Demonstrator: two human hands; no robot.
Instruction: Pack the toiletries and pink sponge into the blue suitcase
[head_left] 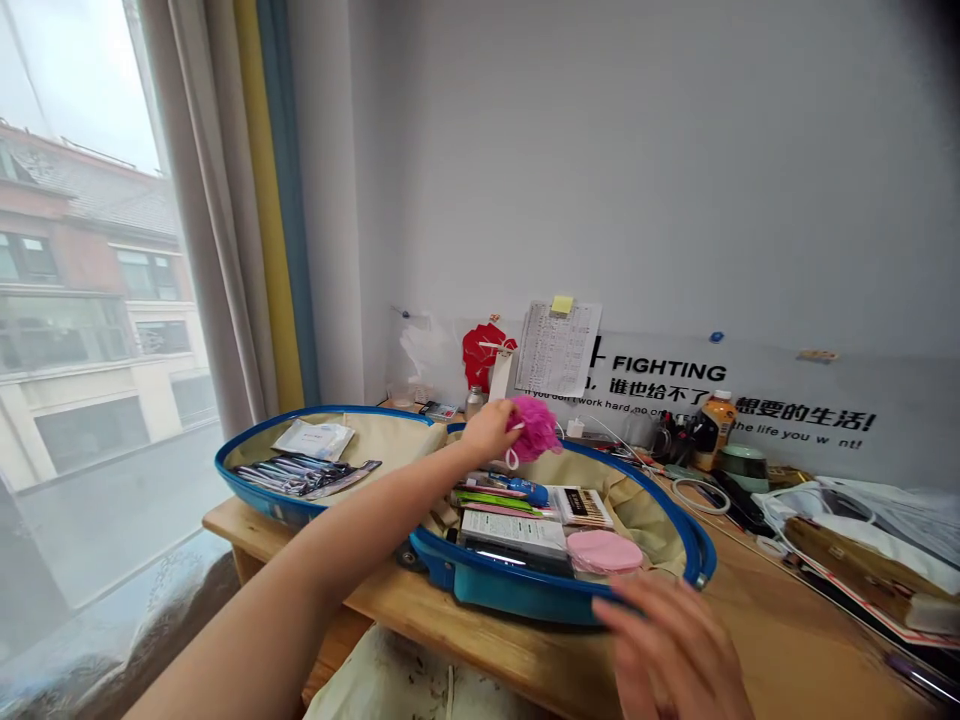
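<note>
My left hand is closed on a bright pink mesh bath puff with a white cord loop, held above the right half of an opened blue suitcase. My right hand, slightly blurred, has its fingers apart near the case's front right rim and holds nothing. Below the puff, the right half contains a blue tube, green and pink slim items, a boxed pack, a pack of cotton swabs and a round pink pad. In the left half lie packaged toothbrushes and a white packet.
The suitcase rests on a wooden desk. Right of it are a drink bottle, a green-lidded jar, cables and a brown pouch. A window and curtains stand at the left.
</note>
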